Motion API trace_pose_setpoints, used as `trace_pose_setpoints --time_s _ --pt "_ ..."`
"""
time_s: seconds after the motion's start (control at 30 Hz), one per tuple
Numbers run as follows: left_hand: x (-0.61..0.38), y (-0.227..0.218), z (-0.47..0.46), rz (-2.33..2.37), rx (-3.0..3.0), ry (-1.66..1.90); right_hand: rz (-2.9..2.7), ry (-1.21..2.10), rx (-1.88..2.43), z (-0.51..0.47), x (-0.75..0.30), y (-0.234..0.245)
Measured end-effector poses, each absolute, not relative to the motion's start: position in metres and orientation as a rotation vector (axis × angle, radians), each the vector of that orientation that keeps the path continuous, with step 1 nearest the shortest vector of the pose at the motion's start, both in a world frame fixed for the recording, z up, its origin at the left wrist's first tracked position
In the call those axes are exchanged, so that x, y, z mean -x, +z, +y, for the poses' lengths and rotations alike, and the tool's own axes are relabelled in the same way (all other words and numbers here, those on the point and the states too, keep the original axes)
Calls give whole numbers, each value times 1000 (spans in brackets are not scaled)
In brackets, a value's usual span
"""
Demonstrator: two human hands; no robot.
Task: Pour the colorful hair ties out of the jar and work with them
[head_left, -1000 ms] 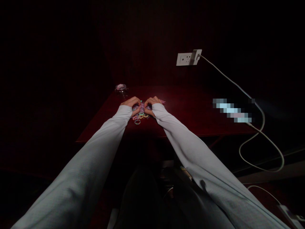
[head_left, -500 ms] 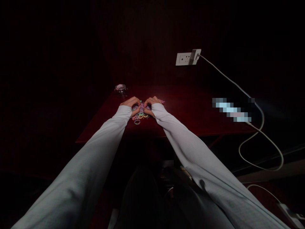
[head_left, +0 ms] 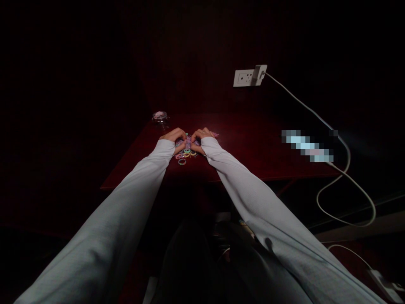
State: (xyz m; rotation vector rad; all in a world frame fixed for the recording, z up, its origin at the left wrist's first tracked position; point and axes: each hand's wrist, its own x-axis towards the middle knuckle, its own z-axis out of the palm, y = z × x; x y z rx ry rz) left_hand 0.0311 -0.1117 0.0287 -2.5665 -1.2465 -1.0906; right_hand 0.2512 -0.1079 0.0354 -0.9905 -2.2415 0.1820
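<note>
Both my arms in pale grey sleeves reach out over a dark red table (head_left: pixel 253 156). My left hand (head_left: pixel 174 136) and my right hand (head_left: pixel 200 136) meet above a small heap of coloured rubber rings (head_left: pixel 185 154), pastel green, yellow, pink and purple. The fingers of both hands are curled and pinched on a small purple piece (head_left: pixel 187 142) held between them. More rings lie just in front of the wrists. What exactly the fingertips grip is too small and dim to make out.
A small glass jar (head_left: pixel 160 118) stands at the table's back left. A white wall socket (head_left: pixel 245 78) with a plugged charger (head_left: pixel 259 74) and a long white cable (head_left: pixel 346 177) are at the right. A blurred bright object (head_left: pixel 308 146) lies on the table's right side. The surroundings are dark.
</note>
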Motion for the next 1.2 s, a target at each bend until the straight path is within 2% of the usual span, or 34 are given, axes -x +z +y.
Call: trace_pose_setpoints --time_s 0.27,1.2 --pt "-32 25 -110 -1188 2517 -1148 -2233 183 989 -108 -251 35" --pt "-34 34 -121 -1408 2385 -1095 -2199 190 1021 -107 -250 36"
